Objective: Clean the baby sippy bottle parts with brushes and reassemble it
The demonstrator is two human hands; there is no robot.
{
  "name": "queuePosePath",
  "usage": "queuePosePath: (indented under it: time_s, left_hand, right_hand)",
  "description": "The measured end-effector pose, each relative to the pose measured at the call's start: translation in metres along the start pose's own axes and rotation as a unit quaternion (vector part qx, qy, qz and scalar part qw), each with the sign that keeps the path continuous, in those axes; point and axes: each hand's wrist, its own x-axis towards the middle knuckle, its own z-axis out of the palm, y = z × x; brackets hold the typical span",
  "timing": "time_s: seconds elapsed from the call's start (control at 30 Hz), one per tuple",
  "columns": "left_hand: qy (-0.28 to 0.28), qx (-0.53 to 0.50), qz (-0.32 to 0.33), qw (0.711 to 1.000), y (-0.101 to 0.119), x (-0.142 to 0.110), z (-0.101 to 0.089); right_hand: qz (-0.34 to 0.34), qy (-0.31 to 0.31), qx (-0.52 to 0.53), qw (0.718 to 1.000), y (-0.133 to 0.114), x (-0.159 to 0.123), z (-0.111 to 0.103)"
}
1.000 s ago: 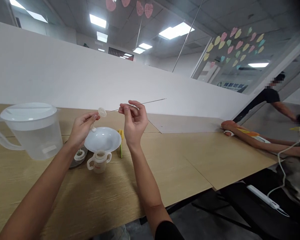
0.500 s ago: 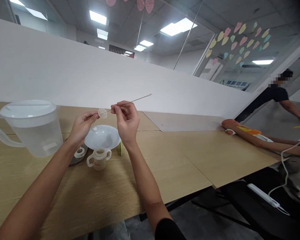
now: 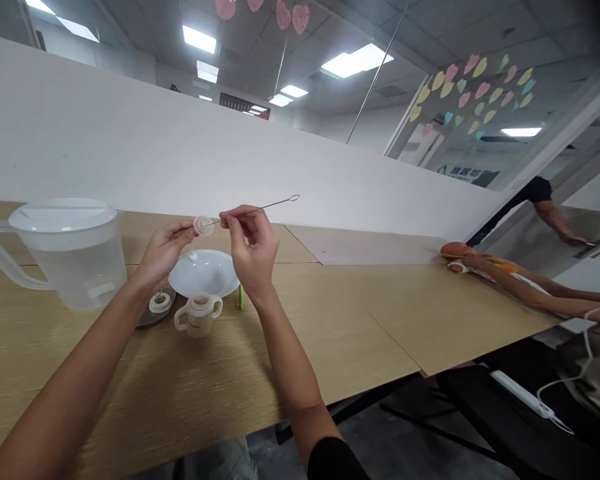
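Looped end of the thin wire (image 3: 273, 205) has dipped lower; my right hand (image 3: 253, 253) pinches it, long axis pointing left to the small round disc (image 3: 203, 225) held in my left hand (image 3: 165, 255).

The one camera is sitting on the person's head, and it is looking forward and down over the wooden table (image 3: 330, 320). It is viewing the left hand (image 3: 164, 257) and right hand (image 3: 250, 257) from close, with the white partition (image 3: 180, 153) behind them.
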Motion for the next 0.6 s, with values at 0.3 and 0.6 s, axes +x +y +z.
queuePosePath:
  time_s: [0.3, 0.6]
  left_hand:
    - [-0.012, 0.009, 0.010, 1.000, 0.009, -0.002, 0.001]
    - [-0.129, 0.051, -0.015, 0.990, 0.006, -0.006, 0.000]
  right_hand:
    - [0.027, -0.005, 0.007, 1.000, -0.001, 0.001, -0.002]
    - [0.081, 0.015, -0.073, 0.994, -0.002, 0.008, -0.013]
